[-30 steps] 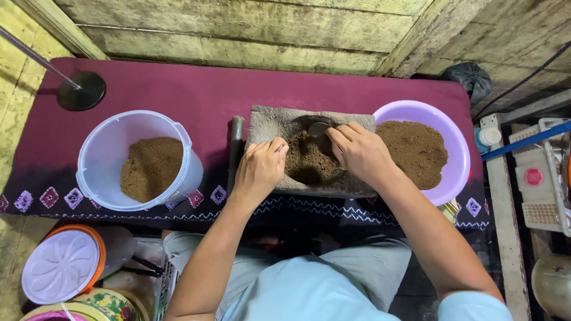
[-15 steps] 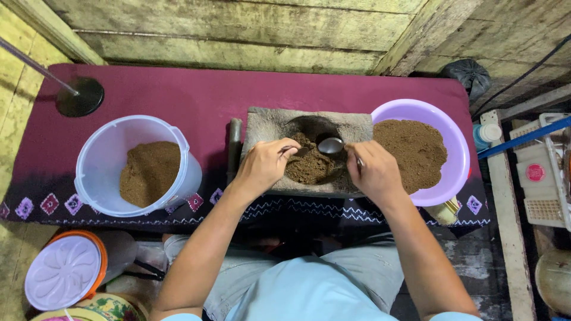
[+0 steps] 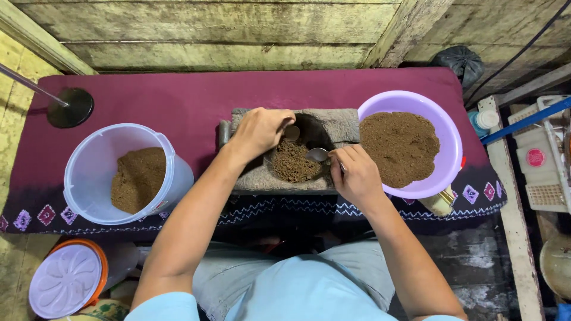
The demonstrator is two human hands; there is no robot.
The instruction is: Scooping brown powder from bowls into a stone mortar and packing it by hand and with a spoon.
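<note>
Right hand (image 3: 355, 177), closed around the handle of a metal spoon (image 3: 317, 154), holds the spoon's bowl at the right edge of a mound of brown powder (image 3: 293, 161). Left hand (image 3: 259, 131), fingers curled, rests on the far left rim of the same hollow; a small pale object at its fingertips is too hidden to identify, so whether this hand grips anything cannot be told. Both hands work over a grey stone block (image 3: 342, 123) with a dark round hollow at its centre, in which the mound of powder lies. The block sits at the middle of the bench (image 3: 178, 101), near its front edge, on a maroon cloth whose near border carries a pale woven pattern.

Just right of the block, touching or nearly touching it, stands a lilac plastic bowl (image 3: 451, 142) heaped with the same brown powder. Well to the left stands a clear plastic bucket (image 3: 83, 172) with a smaller amount of powder at its bottom. At the far left corner of the cloth rests a black round base (image 3: 70, 107) with a thin metal rod rising from it. Below the bench, near left, lies a white round lid with an orange rim (image 3: 65, 279). A weathered plank wall (image 3: 238, 30) closes the far side.
</note>
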